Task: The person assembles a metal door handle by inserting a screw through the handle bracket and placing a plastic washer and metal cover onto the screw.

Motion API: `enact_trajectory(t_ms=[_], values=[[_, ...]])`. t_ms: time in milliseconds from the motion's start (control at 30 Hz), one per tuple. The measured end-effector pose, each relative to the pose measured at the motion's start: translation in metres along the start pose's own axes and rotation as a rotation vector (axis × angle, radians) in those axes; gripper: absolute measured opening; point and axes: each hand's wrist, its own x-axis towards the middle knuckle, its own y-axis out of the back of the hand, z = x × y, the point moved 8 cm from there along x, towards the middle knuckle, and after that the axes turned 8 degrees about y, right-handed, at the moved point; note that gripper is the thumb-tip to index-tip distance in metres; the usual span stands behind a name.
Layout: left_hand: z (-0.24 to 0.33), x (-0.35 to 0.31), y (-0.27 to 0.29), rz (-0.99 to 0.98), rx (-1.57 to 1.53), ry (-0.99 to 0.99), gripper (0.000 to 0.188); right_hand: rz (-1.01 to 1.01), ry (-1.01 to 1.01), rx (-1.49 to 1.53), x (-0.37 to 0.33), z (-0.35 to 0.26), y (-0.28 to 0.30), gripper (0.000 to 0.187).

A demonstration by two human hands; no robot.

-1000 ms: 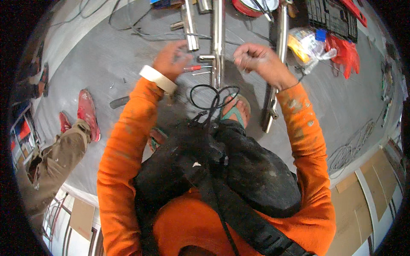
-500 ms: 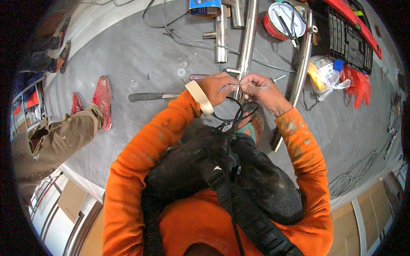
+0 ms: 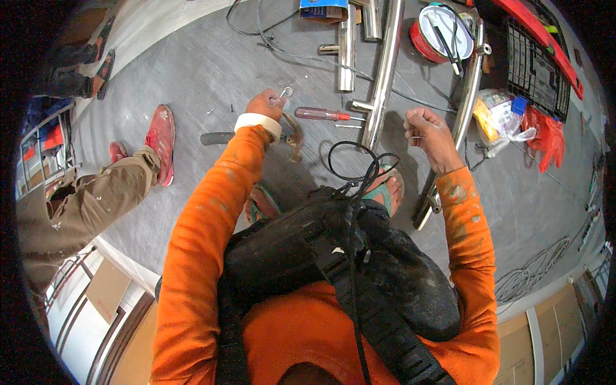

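Observation:
My left hand (image 3: 265,104) is over the floor beside a round metal washer (image 3: 287,91). Its fingers are closed, with a small pale piece at their tips too tiny to name. A roll of cream tape (image 3: 258,124) sits around that wrist. A hammer (image 3: 218,138) lies partly under my left forearm. To the right of it is a screwdriver (image 3: 313,113) with a red handle, near a thin metal rod (image 3: 348,126). My right hand (image 3: 428,133) is raised between two steel tubes, its fingers pinched; what they hold is unclear. The nearer tube (image 3: 385,70) has a short side stub.
A second steel tube (image 3: 473,90) lies at the right, near a red-and-white bucket (image 3: 420,40). Beyond are a plastic bag (image 3: 497,119), a red bag (image 3: 544,138) and a black crate (image 3: 532,70). Another person's red shoe (image 3: 160,141) is at the left. A black cord (image 3: 333,153) hangs before me.
My hands were together at the steel tube and have separated. The left moved left to the washer; the right moved a little right. The screwdriver and hammer head are now uncovered.

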Motion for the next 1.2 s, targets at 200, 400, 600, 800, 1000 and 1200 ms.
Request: enact_trajectory(t_ms=[200, 400, 600, 800, 1000, 1200], values=[[0.01, 0.003, 0.0, 0.032, 0.064, -0.076, 0.029, 0.038, -0.021, -0.035, 0.002, 0.006, 0.005, 0.016], [0.024, 0.0, 0.002, 0.17, 0.146, -0.14, 0.026, 0.154, -0.021, -0.044, -0.003, 0.005, 0.028, 0.015], [0.023, 0.002, 0.003, 0.065, 0.155, -0.021, 0.029, 0.304, 0.072, -0.096, -0.01, -0.009, 0.075, 0.014], [0.024, 0.006, 0.001, 0.062, 0.174, -0.021, 0.035, 0.561, 0.116, -0.083, -0.016, 0.0, 0.129, 0.016], [0.023, 0.011, -0.002, 0.067, 0.176, -0.061, 0.043, 0.678, 0.152, -0.139, -0.02, 0.008, 0.149, 0.017], [0.014, 0.012, -0.002, 0.086, 0.191, -0.043, 0.041, 0.671, 0.169, -0.141, -0.021, 0.014, 0.155, 0.022]])
